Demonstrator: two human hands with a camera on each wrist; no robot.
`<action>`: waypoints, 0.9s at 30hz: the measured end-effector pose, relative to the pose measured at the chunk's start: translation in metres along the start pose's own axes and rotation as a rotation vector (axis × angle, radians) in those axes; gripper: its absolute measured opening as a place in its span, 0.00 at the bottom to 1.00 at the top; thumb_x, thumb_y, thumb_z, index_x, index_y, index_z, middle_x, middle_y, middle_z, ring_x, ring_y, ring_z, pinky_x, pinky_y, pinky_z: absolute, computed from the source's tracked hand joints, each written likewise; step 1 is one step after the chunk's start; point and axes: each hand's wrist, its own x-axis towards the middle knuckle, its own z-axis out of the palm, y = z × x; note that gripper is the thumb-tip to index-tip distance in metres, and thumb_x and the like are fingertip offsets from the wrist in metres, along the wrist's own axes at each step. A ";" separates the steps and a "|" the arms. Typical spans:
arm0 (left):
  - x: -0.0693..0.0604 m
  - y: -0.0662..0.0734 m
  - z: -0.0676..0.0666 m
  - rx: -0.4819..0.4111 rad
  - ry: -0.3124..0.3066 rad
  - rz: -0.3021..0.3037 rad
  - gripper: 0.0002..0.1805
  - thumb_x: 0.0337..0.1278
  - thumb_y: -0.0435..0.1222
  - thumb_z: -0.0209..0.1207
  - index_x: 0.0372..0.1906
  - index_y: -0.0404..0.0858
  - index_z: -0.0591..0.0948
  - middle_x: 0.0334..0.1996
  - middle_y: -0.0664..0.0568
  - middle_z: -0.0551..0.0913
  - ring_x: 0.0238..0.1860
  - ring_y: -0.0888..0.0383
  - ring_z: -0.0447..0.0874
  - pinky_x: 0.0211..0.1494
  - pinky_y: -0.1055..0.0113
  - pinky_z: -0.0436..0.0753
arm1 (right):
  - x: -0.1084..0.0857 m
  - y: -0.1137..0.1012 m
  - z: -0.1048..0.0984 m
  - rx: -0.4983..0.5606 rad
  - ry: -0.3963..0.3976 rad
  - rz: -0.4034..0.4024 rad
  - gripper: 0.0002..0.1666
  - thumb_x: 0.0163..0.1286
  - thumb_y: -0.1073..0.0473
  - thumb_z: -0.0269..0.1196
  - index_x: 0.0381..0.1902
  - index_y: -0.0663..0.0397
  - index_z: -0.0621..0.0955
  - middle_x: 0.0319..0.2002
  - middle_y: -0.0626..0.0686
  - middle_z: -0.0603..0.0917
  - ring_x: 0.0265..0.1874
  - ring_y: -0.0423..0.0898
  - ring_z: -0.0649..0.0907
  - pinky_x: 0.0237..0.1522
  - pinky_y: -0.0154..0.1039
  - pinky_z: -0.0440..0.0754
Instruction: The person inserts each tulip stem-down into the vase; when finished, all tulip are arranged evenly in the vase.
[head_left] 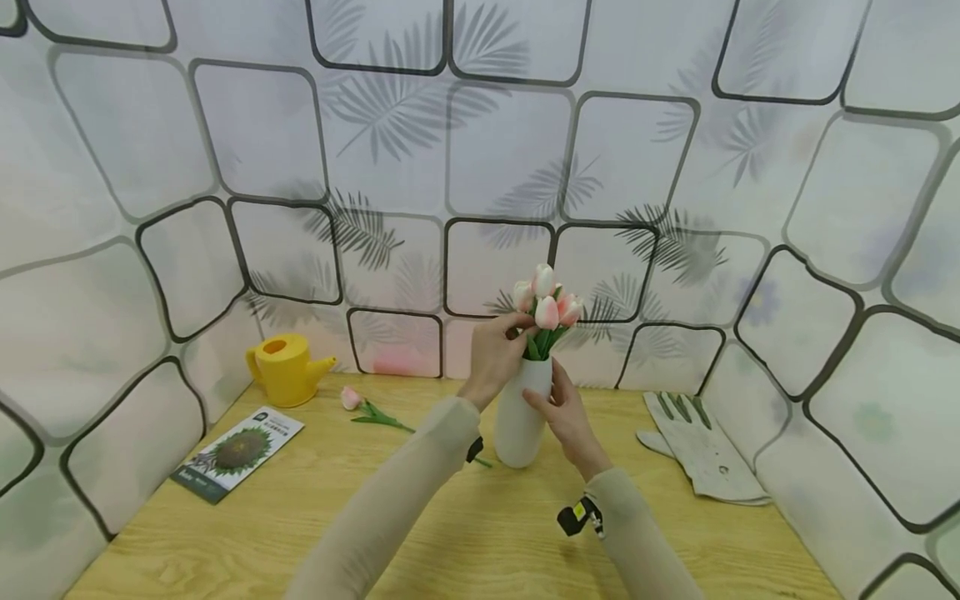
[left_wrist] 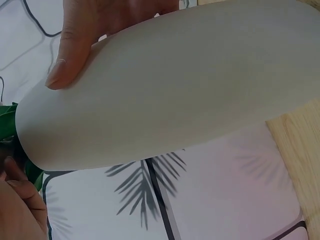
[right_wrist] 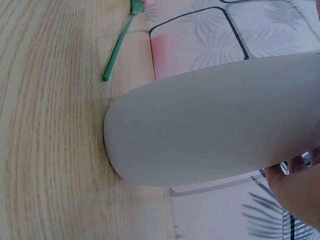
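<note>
A white vase (head_left: 517, 427) stands upright on the wooden table, with several pink-and-white tulips (head_left: 547, 312) in its mouth. My left hand (head_left: 496, 352) is at the vase's mouth, its curled fingers pinching a tulip among the green stems; which stem is partly hidden. With thumb and fingers round its upper right side, my right hand (head_left: 567, 418) holds the vase. The left wrist view shows the right thumb (left_wrist: 62, 70) lying along the vase wall, and green leaves (left_wrist: 7, 122) at the rim beside the left fingers.
One loose pink tulip (head_left: 375, 414) lies left of the vase, its stem passing behind my left forearm. Farther left are a yellow watering can (head_left: 287, 372) and a sunflower seed packet (head_left: 238, 452). Pale gloves (head_left: 701, 454) lie on the right. Patterned walls enclose the back and sides.
</note>
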 end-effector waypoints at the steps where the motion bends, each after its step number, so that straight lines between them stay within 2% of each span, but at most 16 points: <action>1: 0.000 0.000 0.001 -0.007 0.007 -0.005 0.04 0.55 0.32 0.68 0.35 0.37 0.89 0.32 0.50 0.89 0.22 0.64 0.76 0.24 0.77 0.73 | 0.000 0.000 0.000 -0.003 0.003 -0.003 0.45 0.72 0.56 0.62 0.79 0.40 0.51 0.76 0.50 0.58 0.72 0.55 0.64 0.72 0.60 0.62; 4: 0.001 0.001 0.002 -0.016 0.012 -0.033 0.04 0.54 0.31 0.68 0.35 0.37 0.89 0.33 0.50 0.89 0.22 0.65 0.75 0.25 0.78 0.72 | 0.000 0.000 0.001 -0.007 0.004 -0.012 0.45 0.72 0.56 0.62 0.78 0.40 0.51 0.76 0.51 0.59 0.72 0.56 0.65 0.71 0.60 0.63; 8: 0.003 0.001 0.002 0.025 -0.009 -0.056 0.05 0.54 0.32 0.69 0.36 0.39 0.90 0.32 0.50 0.89 0.22 0.65 0.75 0.25 0.78 0.73 | 0.001 0.000 0.000 -0.005 0.002 -0.008 0.46 0.72 0.55 0.62 0.79 0.40 0.51 0.76 0.50 0.58 0.72 0.55 0.64 0.72 0.60 0.62; 13: 0.002 0.000 0.002 0.036 -0.058 -0.062 0.06 0.54 0.33 0.69 0.38 0.39 0.90 0.33 0.49 0.90 0.28 0.59 0.84 0.29 0.75 0.80 | -0.001 -0.007 -0.001 0.005 -0.019 0.018 0.47 0.72 0.56 0.62 0.79 0.42 0.48 0.77 0.52 0.56 0.74 0.56 0.62 0.73 0.60 0.60; 16: 0.000 -0.002 0.001 0.010 -0.080 -0.036 0.06 0.54 0.31 0.68 0.38 0.38 0.90 0.35 0.48 0.90 0.33 0.56 0.88 0.34 0.73 0.84 | -0.001 -0.008 -0.001 0.005 -0.020 0.026 0.47 0.72 0.56 0.61 0.79 0.43 0.47 0.77 0.52 0.55 0.74 0.56 0.61 0.73 0.60 0.60; 20: -0.003 -0.007 -0.002 -0.026 -0.089 0.024 0.07 0.55 0.29 0.67 0.39 0.37 0.90 0.35 0.47 0.90 0.31 0.58 0.86 0.34 0.74 0.83 | 0.002 -0.002 -0.001 0.013 -0.011 0.020 0.47 0.72 0.55 0.61 0.79 0.39 0.48 0.77 0.51 0.55 0.74 0.55 0.61 0.73 0.60 0.60; 25: -0.008 -0.012 -0.008 -0.052 -0.055 0.114 0.07 0.55 0.26 0.66 0.39 0.35 0.89 0.36 0.47 0.90 0.31 0.57 0.86 0.34 0.71 0.85 | 0.001 -0.003 -0.001 0.011 -0.002 0.015 0.47 0.72 0.56 0.62 0.79 0.40 0.49 0.76 0.51 0.58 0.73 0.55 0.63 0.73 0.60 0.60; 27: -0.008 -0.013 -0.009 -0.075 -0.037 0.131 0.07 0.56 0.26 0.66 0.39 0.35 0.89 0.36 0.46 0.90 0.30 0.56 0.86 0.34 0.68 0.85 | 0.001 -0.002 -0.001 0.004 0.001 0.012 0.46 0.71 0.55 0.62 0.79 0.40 0.50 0.76 0.50 0.59 0.73 0.55 0.63 0.73 0.59 0.61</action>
